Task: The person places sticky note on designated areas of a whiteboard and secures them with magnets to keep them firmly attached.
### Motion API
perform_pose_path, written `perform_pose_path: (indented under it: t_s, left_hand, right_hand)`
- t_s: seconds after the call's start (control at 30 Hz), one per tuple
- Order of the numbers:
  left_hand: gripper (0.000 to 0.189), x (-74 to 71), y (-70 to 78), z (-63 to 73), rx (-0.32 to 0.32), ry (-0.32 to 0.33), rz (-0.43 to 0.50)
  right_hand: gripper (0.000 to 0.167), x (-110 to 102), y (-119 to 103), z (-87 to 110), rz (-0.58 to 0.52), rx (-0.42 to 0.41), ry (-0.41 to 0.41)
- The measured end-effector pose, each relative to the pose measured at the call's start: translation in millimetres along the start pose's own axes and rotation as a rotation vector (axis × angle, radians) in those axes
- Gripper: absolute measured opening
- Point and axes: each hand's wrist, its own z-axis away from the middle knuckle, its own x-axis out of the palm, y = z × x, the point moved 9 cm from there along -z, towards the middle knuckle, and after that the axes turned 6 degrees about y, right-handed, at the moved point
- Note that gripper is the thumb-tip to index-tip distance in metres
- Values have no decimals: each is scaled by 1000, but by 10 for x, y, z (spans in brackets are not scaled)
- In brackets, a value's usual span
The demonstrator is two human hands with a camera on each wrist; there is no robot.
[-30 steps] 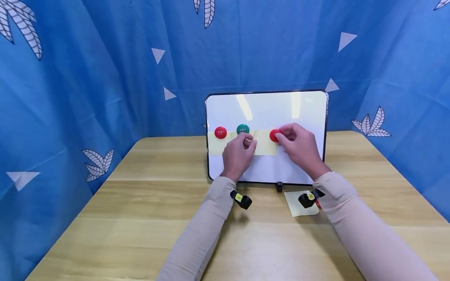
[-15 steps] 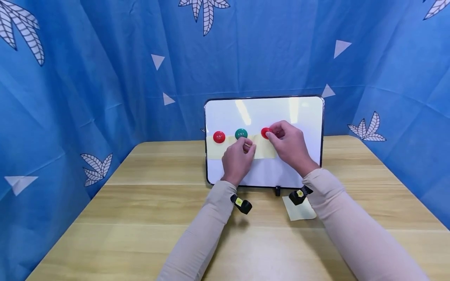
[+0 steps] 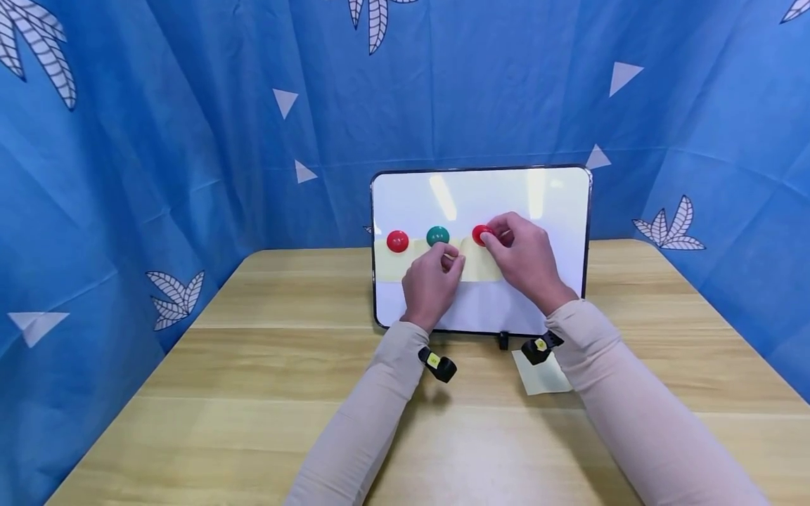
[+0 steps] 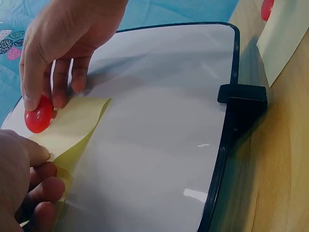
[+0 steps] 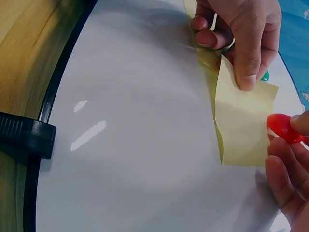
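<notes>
A small framed whiteboard (image 3: 468, 197) stands upright on the table. My left hand (image 3: 432, 288) pinches the left side of a yellow sticky note (image 5: 246, 130) against the board, thumb on its front. My right hand (image 3: 524, 256) pinches a round red magnet (image 3: 479, 234) between thumb and fingers at that note's upper edge. In the right wrist view, the note's lower edge bows away from the board. A green magnet (image 3: 437, 235) sits just above my left fingers, and another red magnet (image 3: 397, 241) holds a yellow note (image 3: 387, 266) at the board's left.
A loose pale yellow note (image 3: 538, 376) lies on the wooden table (image 3: 266, 379) below the board, partly behind the right wrist. Beside it, a red round piece (image 4: 267, 8) shows in the left wrist view. A black clip foot (image 4: 246, 99) supports the board's lower edge. Blue curtain (image 3: 209, 105) surrounds the table.
My right hand has slid the red magnet leftward along the note's upper edge, from near its right corner to around its middle. My left hand has stayed in place.
</notes>
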Motion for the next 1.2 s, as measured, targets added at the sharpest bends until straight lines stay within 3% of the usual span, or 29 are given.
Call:
perform_pose_path:
  t_s: [0.33,1.2]
  left_hand:
    - [22,12,11,0,1,-22,-28]
    - [21,0,27,16,21,5,-55]
  right_hand:
    - [24,-13,3,-21,40,-19,-3]
    - [27,-33,-46,-88,159,-71,-57]
